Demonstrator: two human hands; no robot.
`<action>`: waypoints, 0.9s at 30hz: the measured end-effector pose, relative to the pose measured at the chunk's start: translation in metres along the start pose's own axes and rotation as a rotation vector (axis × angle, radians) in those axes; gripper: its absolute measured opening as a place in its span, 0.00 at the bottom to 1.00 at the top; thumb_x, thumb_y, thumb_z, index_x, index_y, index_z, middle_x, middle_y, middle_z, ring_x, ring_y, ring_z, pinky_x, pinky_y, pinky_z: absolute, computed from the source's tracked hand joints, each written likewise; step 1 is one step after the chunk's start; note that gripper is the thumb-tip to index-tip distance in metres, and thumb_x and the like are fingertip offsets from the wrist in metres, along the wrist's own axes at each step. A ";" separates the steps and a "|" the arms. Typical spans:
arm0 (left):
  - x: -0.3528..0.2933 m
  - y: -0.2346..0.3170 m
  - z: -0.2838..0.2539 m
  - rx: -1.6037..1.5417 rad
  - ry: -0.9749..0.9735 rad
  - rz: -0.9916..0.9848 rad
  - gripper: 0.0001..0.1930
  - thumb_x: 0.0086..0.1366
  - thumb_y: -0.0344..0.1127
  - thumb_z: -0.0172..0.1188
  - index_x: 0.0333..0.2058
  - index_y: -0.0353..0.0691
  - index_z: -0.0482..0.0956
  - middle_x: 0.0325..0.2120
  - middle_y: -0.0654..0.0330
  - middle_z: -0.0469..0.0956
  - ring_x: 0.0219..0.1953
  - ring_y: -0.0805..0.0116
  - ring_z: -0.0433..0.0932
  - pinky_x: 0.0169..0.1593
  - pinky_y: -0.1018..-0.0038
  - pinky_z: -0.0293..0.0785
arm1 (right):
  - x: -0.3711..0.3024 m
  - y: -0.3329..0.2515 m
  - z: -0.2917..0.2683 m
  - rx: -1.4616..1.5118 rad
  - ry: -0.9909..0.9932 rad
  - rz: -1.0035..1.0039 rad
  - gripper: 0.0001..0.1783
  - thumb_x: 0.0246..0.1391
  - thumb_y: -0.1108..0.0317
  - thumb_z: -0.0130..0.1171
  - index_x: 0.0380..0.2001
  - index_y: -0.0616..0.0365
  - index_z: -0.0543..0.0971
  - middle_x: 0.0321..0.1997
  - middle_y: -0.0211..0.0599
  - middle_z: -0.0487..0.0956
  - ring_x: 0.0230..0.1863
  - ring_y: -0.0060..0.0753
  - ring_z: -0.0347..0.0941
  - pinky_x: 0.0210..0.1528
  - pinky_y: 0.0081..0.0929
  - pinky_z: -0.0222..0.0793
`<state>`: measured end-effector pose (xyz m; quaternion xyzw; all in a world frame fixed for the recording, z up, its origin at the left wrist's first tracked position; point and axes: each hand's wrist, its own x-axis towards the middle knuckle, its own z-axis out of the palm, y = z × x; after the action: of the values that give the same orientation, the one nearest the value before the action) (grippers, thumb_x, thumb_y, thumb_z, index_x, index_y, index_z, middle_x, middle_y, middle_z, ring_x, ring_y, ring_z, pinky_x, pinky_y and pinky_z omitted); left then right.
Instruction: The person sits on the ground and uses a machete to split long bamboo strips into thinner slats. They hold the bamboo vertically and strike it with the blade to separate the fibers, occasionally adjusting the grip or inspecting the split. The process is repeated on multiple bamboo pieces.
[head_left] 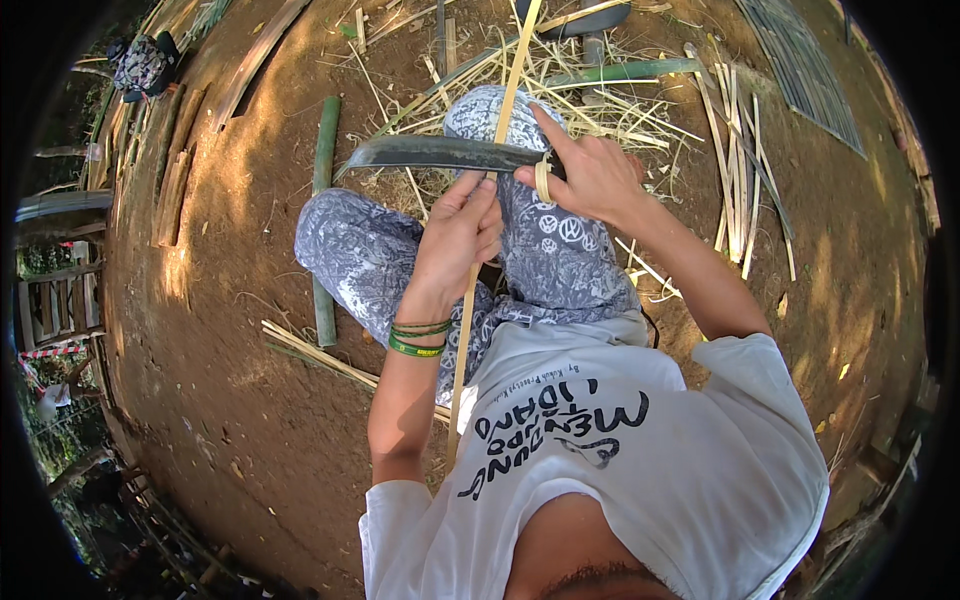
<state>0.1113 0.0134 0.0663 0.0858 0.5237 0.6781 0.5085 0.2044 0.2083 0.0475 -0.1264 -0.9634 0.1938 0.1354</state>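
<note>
A long, pale bamboo strip [463,345] runs up from beside my shirt, over my lap and past my knee. My left hand [460,232] is closed around it, thumb and fingers pinching it just below the blade. In my right hand [598,178] is a machete [430,153], its dark, broad blade lying across the strip and pointing left. My right index finger stretches forward, while the other fingers wrap the handle, partly hidden. A pale loop [543,180] sits around the handle near the blade.
Thin bamboo shavings [620,115] lie heaped beyond my knees. A green bamboo pole [325,220] rests on the ground at left. Split strips [740,165] are bundled at right, and more [320,350] lie by my left hip. A slatted panel [800,70] is at far right.
</note>
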 end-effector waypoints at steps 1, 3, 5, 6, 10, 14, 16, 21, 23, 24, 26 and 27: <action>-0.001 -0.001 0.000 0.004 -0.008 0.006 0.15 0.77 0.35 0.46 0.59 0.46 0.70 0.20 0.73 0.56 0.17 0.85 0.53 0.18 0.85 0.49 | 0.000 0.001 0.001 -0.003 0.015 -0.004 0.52 0.54 0.30 0.55 0.65 0.66 0.65 0.09 0.48 0.70 0.12 0.52 0.71 0.19 0.46 0.67; -0.002 -0.002 0.003 0.020 0.028 0.013 0.19 0.77 0.35 0.45 0.63 0.47 0.66 0.20 0.74 0.56 0.17 0.85 0.52 0.19 0.85 0.49 | 0.001 -0.002 -0.003 0.005 -0.024 0.045 0.48 0.55 0.32 0.55 0.66 0.60 0.65 0.10 0.50 0.70 0.14 0.55 0.72 0.21 0.48 0.68; -0.006 -0.003 0.004 0.044 0.046 0.013 0.22 0.77 0.34 0.45 0.67 0.49 0.63 0.20 0.74 0.55 0.18 0.85 0.52 0.19 0.85 0.49 | 0.001 -0.007 -0.007 0.001 -0.086 0.103 0.45 0.57 0.34 0.54 0.69 0.51 0.63 0.11 0.52 0.70 0.17 0.59 0.73 0.25 0.51 0.69; -0.010 -0.002 0.003 0.061 0.045 0.010 0.23 0.77 0.34 0.45 0.68 0.49 0.61 0.20 0.74 0.55 0.18 0.85 0.52 0.19 0.85 0.49 | 0.001 -0.005 -0.005 0.015 -0.066 0.104 0.44 0.58 0.34 0.53 0.69 0.50 0.63 0.11 0.52 0.70 0.17 0.59 0.73 0.25 0.51 0.69; -0.030 -0.010 -0.005 0.098 0.034 0.001 0.26 0.77 0.33 0.45 0.71 0.50 0.57 0.20 0.74 0.55 0.18 0.85 0.52 0.19 0.85 0.49 | 0.002 0.007 0.006 0.047 0.016 0.104 0.42 0.59 0.35 0.52 0.69 0.49 0.64 0.11 0.51 0.70 0.17 0.57 0.74 0.24 0.51 0.68; -0.027 -0.007 -0.001 0.072 0.094 0.008 0.16 0.76 0.34 0.46 0.60 0.46 0.70 0.19 0.74 0.55 0.17 0.85 0.52 0.19 0.85 0.48 | -0.003 -0.006 -0.004 0.046 -0.006 0.081 0.50 0.54 0.31 0.54 0.65 0.64 0.66 0.10 0.50 0.71 0.16 0.54 0.74 0.23 0.47 0.71; -0.008 -0.001 0.000 0.054 0.084 0.022 0.11 0.76 0.34 0.47 0.52 0.45 0.74 0.18 0.75 0.55 0.17 0.86 0.52 0.19 0.84 0.48 | -0.005 -0.012 -0.005 0.021 -0.055 0.032 0.53 0.53 0.30 0.55 0.64 0.69 0.65 0.09 0.47 0.70 0.14 0.52 0.73 0.22 0.46 0.70; 0.002 -0.004 0.002 0.027 0.055 0.053 0.10 0.76 0.35 0.47 0.51 0.45 0.74 0.18 0.75 0.55 0.17 0.86 0.51 0.19 0.84 0.47 | -0.002 -0.007 -0.001 0.004 -0.045 0.081 0.50 0.53 0.30 0.54 0.70 0.53 0.62 0.10 0.47 0.69 0.15 0.53 0.72 0.20 0.48 0.65; -0.001 -0.003 0.004 0.040 0.040 0.062 0.14 0.76 0.35 0.47 0.57 0.45 0.73 0.18 0.75 0.54 0.17 0.86 0.51 0.19 0.84 0.47 | -0.003 -0.004 -0.002 0.005 -0.045 0.086 0.50 0.53 0.30 0.55 0.69 0.53 0.62 0.10 0.48 0.69 0.14 0.53 0.72 0.20 0.48 0.65; -0.003 -0.004 0.003 0.058 0.047 0.062 0.16 0.77 0.35 0.46 0.60 0.45 0.71 0.18 0.75 0.54 0.17 0.86 0.51 0.19 0.84 0.48 | -0.003 -0.004 -0.001 -0.005 -0.023 0.067 0.51 0.53 0.30 0.55 0.68 0.58 0.63 0.09 0.47 0.70 0.14 0.53 0.72 0.20 0.47 0.66; -0.008 -0.005 0.000 0.095 0.061 0.060 0.21 0.77 0.34 0.46 0.66 0.47 0.66 0.18 0.75 0.53 0.18 0.86 0.51 0.20 0.84 0.48 | -0.004 -0.003 0.005 -0.023 0.021 0.029 0.53 0.53 0.30 0.56 0.65 0.67 0.65 0.08 0.46 0.70 0.13 0.51 0.73 0.20 0.45 0.68; -0.012 -0.006 0.002 0.111 0.091 0.048 0.22 0.77 0.34 0.45 0.67 0.47 0.64 0.18 0.75 0.53 0.18 0.86 0.50 0.20 0.84 0.48 | -0.004 -0.001 0.008 -0.015 0.024 0.036 0.53 0.53 0.30 0.56 0.65 0.67 0.65 0.09 0.46 0.70 0.13 0.51 0.73 0.20 0.45 0.69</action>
<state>0.1217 0.0051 0.0674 0.0955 0.5809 0.6633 0.4621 0.2058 0.2036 0.0400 -0.1469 -0.9607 0.1875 0.1426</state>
